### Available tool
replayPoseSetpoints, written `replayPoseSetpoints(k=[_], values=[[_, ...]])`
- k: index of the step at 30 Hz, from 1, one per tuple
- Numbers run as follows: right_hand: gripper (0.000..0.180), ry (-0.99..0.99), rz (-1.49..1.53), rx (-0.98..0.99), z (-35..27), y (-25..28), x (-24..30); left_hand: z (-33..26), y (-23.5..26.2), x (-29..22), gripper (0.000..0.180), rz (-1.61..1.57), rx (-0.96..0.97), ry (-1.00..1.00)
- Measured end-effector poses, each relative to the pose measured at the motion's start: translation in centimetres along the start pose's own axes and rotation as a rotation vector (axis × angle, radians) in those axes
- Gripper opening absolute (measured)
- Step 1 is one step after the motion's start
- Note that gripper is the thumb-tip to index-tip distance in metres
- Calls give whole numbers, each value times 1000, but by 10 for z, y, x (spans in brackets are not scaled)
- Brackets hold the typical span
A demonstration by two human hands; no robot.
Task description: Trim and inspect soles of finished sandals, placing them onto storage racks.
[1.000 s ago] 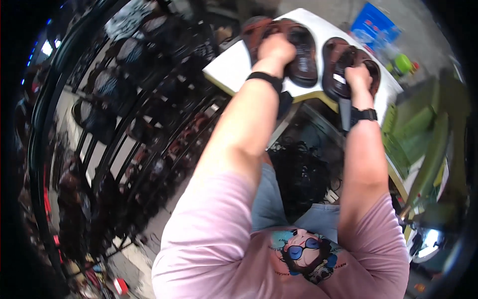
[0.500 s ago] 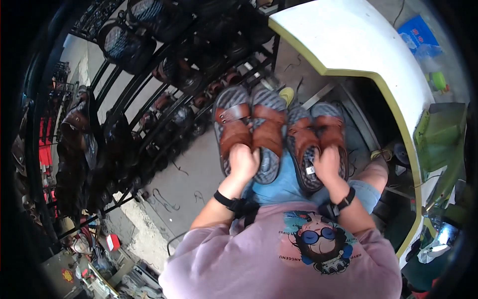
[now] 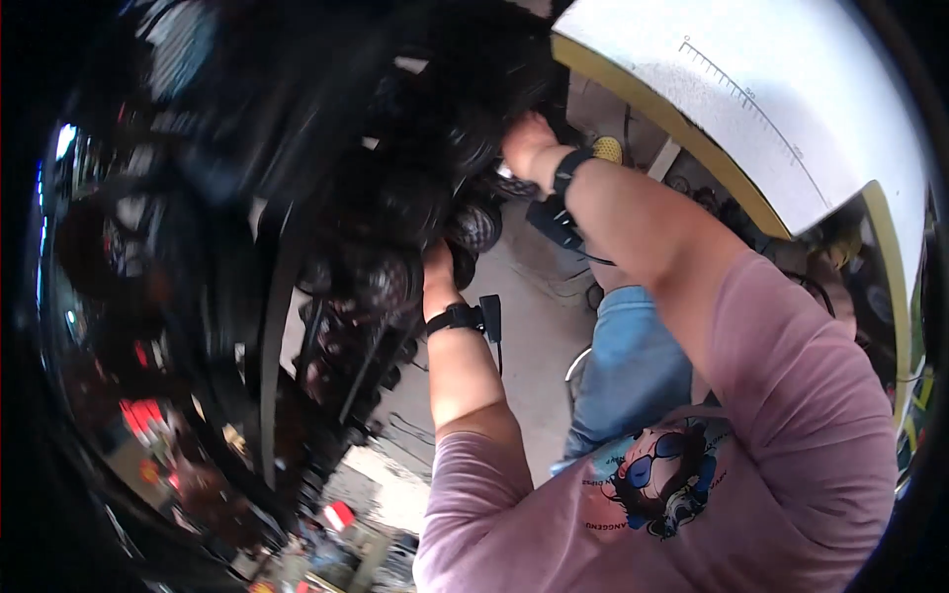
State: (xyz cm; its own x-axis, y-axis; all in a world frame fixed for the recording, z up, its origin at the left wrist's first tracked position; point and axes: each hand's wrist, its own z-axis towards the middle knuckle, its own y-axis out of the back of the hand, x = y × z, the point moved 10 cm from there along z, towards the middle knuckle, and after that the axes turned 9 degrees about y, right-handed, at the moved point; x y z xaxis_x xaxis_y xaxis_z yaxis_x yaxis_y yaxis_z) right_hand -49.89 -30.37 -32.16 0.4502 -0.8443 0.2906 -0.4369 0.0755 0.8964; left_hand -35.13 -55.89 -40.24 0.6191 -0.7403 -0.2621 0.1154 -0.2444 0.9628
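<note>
Both arms stretch to the left, toward a dark rack [image 3: 282, 346] crowded with shoes. My left hand [image 3: 438, 269] is among dark shoes on the rack's near side, beside a rounded shoe [image 3: 390, 282] and another shoe with a patterned sole [image 3: 476, 227]. Farther up, my right hand [image 3: 529, 143] meets the rack's end. The fingers of both hands are lost in shadow and blur, so what they hold, if anything, does not show. I see no brown sandals on my lap now, only blue shorts [image 3: 633, 346].
On the right stands a white tabletop [image 3: 732, 99] with a yellowish edge and a printed scale. A yellow object [image 3: 607, 150] lies beyond my right wrist. Grey floor [image 3: 524, 336] shows between rack and table. Mixed clutter and a red box [image 3: 339, 515] lie at lower left.
My hands, which gripped two pairs of brown strap sandals over my lap, have swung left to the rack. The sandals have left my lap, and the view has turned left.
</note>
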Motion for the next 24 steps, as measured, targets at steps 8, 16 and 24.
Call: replayPoseSetpoints(k=[8,16,24], values=[[61,-201,508,-45,1,-61,-81,33,-76,-59,69,-299,101,-48],[51,-109,600,-284,-239,-81,-60,-160,-106,-157,60,-505,386,-375],[57,10,412,-370,-256,-146,-49,-113,-245,-135,50,-590,596,176]])
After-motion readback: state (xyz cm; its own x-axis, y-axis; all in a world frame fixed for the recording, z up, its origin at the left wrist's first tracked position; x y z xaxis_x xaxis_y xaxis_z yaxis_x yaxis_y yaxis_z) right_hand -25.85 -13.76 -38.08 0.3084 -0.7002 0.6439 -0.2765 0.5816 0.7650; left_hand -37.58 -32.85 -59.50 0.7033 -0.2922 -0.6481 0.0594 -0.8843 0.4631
